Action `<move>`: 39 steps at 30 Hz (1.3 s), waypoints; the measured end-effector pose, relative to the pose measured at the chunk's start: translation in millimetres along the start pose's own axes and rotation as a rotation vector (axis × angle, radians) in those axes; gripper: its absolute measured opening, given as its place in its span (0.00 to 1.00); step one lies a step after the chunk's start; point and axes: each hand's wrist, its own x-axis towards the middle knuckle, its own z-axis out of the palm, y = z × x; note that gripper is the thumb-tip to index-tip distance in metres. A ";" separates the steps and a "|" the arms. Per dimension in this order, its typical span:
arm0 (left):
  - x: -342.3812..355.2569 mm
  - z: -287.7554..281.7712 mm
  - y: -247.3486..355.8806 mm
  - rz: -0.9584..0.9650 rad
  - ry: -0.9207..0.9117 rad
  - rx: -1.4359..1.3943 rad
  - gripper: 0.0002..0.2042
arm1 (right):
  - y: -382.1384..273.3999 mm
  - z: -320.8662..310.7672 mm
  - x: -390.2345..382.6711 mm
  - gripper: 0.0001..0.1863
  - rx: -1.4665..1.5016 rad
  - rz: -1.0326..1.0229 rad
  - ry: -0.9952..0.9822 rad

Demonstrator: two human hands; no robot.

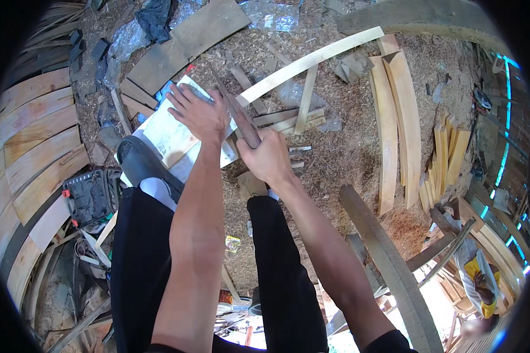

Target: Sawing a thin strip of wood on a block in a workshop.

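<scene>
My left hand (201, 113) lies with its fingers spread, palm down, over a white sheet-like panel (159, 130) on the ground. My right hand (268, 157) is closed round the near end of a long brown wooden handle (245, 125). It slants away to the far left past my left hand and narrows; what tool it is I cannot make out. A short pale board (179, 150) lies on the panel below my left hand. My left foot, in a black shoe (141, 163), presses on the panel's near left side. A pale curved wooden strip (312, 63) ends close to the handle.
Wood shavings cover the ground. Curved planks (401, 117) lie on the right, beside a bundle of short sticks (447, 153). A thick beam (394, 270) rises at the near right. An open tool case (89, 197) sits left. Another person's yellow sleeve (474, 270) shows at lower right.
</scene>
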 end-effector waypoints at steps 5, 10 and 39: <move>1.0 -2.1 6.4 -0.013 -0.003 -0.023 0.35 | -1.5 -26.4 -25.9 0.18 0.032 0.000 -0.041; -1.9 0.4 5.2 -0.017 0.033 -0.031 0.34 | -5.9 -81.3 -129.4 0.12 0.099 0.034 -0.055; -1.8 -0.5 9.3 -0.035 -0.010 -0.050 0.34 | -18.0 -30.3 -23.0 0.20 -0.066 0.066 -0.099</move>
